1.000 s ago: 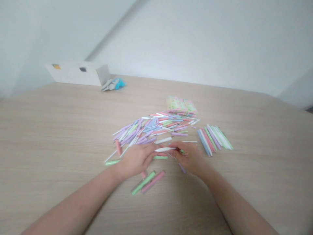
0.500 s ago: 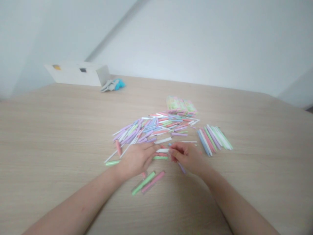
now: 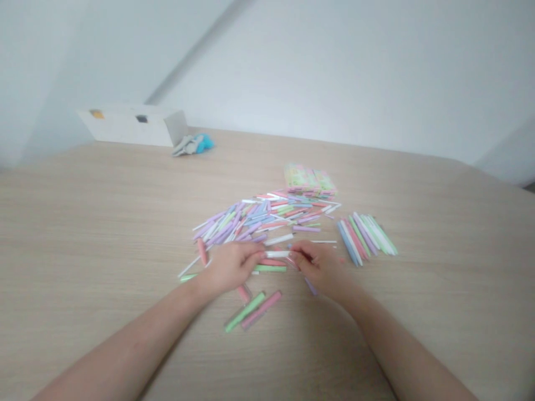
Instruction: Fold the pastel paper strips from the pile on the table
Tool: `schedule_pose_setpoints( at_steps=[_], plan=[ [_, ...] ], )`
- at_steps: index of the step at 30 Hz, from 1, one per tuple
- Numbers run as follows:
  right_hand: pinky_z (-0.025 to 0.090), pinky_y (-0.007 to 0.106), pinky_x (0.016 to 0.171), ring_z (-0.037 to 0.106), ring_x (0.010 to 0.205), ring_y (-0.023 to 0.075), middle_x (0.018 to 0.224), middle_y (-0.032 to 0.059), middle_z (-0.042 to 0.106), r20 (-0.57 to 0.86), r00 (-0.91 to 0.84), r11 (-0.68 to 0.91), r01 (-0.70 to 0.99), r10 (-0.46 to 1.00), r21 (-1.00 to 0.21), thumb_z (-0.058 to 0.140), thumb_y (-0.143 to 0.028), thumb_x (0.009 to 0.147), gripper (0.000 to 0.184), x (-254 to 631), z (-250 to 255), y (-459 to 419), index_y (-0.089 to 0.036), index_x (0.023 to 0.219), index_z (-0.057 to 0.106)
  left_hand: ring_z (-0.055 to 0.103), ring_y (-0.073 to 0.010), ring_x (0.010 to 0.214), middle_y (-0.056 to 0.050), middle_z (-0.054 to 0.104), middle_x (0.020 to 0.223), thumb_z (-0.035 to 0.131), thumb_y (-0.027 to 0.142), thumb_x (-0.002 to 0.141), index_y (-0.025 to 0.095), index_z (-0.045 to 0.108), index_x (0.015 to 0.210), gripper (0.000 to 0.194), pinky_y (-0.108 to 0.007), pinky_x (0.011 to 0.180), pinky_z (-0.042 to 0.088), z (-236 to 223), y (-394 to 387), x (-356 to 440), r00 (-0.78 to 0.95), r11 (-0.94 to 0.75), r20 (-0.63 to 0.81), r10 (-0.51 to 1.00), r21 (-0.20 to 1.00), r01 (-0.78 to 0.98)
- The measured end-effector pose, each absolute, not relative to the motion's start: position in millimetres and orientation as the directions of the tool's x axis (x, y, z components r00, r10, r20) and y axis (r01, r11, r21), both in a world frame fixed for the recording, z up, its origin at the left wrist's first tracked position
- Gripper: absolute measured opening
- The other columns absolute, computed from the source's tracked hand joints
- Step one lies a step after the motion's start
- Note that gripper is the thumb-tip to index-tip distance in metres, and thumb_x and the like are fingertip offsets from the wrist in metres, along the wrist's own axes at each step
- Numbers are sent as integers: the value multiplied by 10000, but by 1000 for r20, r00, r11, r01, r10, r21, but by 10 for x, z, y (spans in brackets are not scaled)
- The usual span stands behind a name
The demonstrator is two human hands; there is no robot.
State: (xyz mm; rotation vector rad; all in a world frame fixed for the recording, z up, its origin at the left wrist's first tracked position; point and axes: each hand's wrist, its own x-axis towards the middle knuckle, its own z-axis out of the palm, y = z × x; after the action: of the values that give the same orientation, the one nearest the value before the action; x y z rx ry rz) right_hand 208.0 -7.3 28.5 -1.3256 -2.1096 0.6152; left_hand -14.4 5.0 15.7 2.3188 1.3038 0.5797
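While your left hand (image 3: pixel 229 268) and right hand (image 3: pixel 320 269) meet low in the middle of the frame, a short white stick (image 3: pixel 278 254) lies level across the small gap between them. Your right grip is narrow, pinched on the stick's right end. The fingertips (image 3: pixel 259 255) of your left hand touch its other end, but the blur leaves you unable to tell whether that grip is closed on it. Just below the white stick, a pink stick (image 3: pixel 271 262) and a longer green stick (image 3: pixel 270 268) lie flat on the table (image 3: pixel 83 223), and a lavender stick (image 3: pixel 311 287) pokes out beneath your right hand. Nearer you, a green stick (image 3: pixel 244 312) and a pink stick (image 3: pixel 262 309) lie side by side and slanted. A loose heap of pastel sticks (image 3: pixel 254 220) spreads just above your hands, while a fanned row of pastel sticks (image 3: pixel 365 238) sits to the right of it. A stack of patterned pastel packets (image 3: pixel 309 181) sits at the heap's far edge. At the upper left, a white box (image 3: pixel 134 125) stands by the table's far edge, beside a crumpled grey and blue item (image 3: pixel 193 145).
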Motion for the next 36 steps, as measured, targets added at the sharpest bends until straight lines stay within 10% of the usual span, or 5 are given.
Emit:
schedule_pose_setpoints(
  at_steps=[13,24,36],
  plan=[
    [262,221,451,371,414,85,444,-55,408,-127,-313,18,422,941,-906,468,-322,838,328,2054,261,4,-182,542,451,613,-200,912,-100,668,994,393,274,925,163,627,1089,307,-323,799,483,17,41,-191,547,-674,429,719,240,698],
    [395,265,713,564,804,162,872,51,655,321,-457,556,626,829,-547,491,-202,880,185,2113,214,-30,-191,950,662,591,-181,973,-60,643,1036,299,319,962,204,591,1127,355,-293,842,460,114,66,-155,568,-605,219,793,392,693],
    [299,225,597,484,621,108,646,-13,564,286,-393,485,670,874,-562,493,-169,867,183,2057,230,-62,-154,723,605,593,-188,848,-64,639,896,355,252,930,167,611,925,270,-297,766,452,61,118,-181,526,-553,195,828,438,709]
  ],
)
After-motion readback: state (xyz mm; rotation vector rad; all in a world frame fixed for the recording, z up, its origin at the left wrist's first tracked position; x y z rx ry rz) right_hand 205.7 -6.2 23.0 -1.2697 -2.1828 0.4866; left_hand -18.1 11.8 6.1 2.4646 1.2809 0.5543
